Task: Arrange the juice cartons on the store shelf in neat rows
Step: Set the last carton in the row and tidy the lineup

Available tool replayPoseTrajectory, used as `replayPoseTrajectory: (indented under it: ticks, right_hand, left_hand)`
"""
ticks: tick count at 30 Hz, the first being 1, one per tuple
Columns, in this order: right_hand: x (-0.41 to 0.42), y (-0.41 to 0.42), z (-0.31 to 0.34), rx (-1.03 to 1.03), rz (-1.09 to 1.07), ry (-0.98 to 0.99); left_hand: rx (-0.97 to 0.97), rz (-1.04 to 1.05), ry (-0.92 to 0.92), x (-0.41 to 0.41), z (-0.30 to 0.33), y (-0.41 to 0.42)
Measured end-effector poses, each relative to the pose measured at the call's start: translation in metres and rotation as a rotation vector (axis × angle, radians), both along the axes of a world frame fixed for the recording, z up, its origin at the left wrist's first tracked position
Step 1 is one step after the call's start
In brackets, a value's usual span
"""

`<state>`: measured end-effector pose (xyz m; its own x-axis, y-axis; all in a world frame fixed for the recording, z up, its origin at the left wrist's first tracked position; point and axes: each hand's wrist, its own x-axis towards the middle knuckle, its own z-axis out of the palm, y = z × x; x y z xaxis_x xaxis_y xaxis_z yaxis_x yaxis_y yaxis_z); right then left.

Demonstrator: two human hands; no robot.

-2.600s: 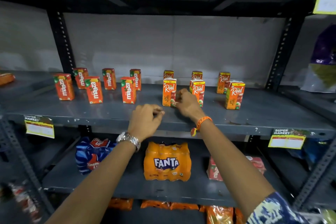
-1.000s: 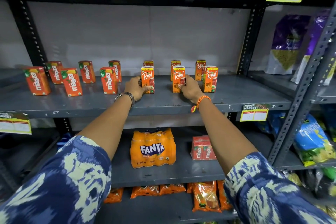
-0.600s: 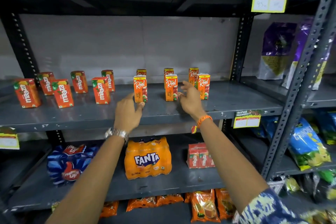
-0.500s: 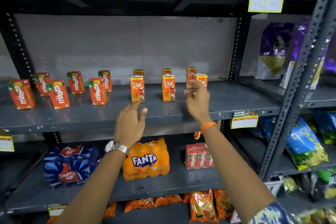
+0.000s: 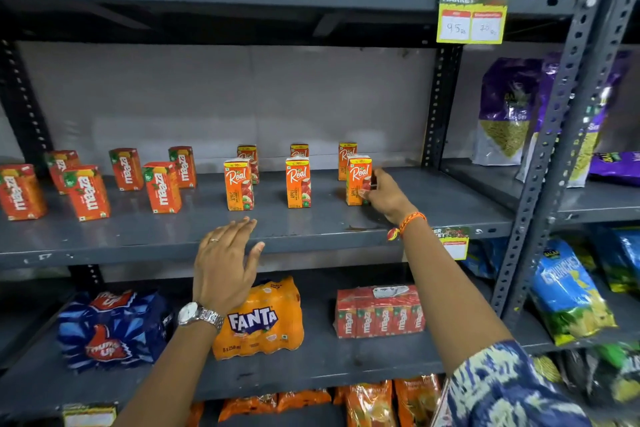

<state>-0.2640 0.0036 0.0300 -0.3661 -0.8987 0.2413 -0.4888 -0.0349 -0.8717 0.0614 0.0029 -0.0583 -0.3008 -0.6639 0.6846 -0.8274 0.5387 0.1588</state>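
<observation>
On the far left of the grey shelf I see six red Maaza cartons, all upright, standing in two loose staggered rows with gaps between them. To their right stand the orange Real cartons: a front row of three, the front-left Real carton, the front-middle Real carton and the front-right Real carton, each well apart from its neighbour, and behind them a back row of three more Real cartons near the rear wall.

My left hand hovers in front of the shelf edge, below the front-left Real carton, palm down, with fingers stretched out and slightly spread, touching nothing that I can make out. It wears a ring and a metal wristwatch.

My right hand reaches onto the shelf and meets the front-right Real carton at its right side; the fingertips press against that side and the thumb sits low at the front corner, so the fingers close lightly on the carton, which stands upright on the shelf. An orange thread band circles that wrist.

On the lower shelf lie a blue Thums Up pack, an orange Fanta pack and a red Maaza multipack. A yellow price tag hangs from the upper shelf at right.
</observation>
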Motion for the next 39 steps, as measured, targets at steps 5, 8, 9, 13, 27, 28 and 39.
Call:
replayPoseTrajectory:
  ticks: [5,8,9,13,27,28,39]
  right_hand:
    - [0.0,0.004,-0.001,-0.042,-0.035,-0.001]
    - [0.001,0.005,0.0,-0.024,-0.031,0.004]
    - [0.002,0.005,0.0,-0.02,-0.032,0.008]
    - [0.002,0.007,-0.001,-0.02,-0.027,0.002]
    - [0.11,0.027,0.01,-0.616,-0.364,0.46]
    - [0.127,0.023,0.01,-0.639,-0.338,0.488]
    - [0.311,-0.047,-0.015,-0.513,0.167,0.484]
  left_hand:
    - [0.009,0.021,0.011,-0.003,0.0,0.004]
    - [0.003,0.025,0.018,-0.004,0.001,0.006]
    - [0.004,0.026,0.017,-0.004,0.001,0.006]
    - [0.011,0.029,0.018,-0.003,0.002,0.006]
    - [0.028,-0.13,-0.059,0.022,0.009,0.002]
    - [0.042,-0.167,-0.041,0.028,0.012,0.002]
    - [0.071,0.105,0.508,0.202,0.047,-0.05]
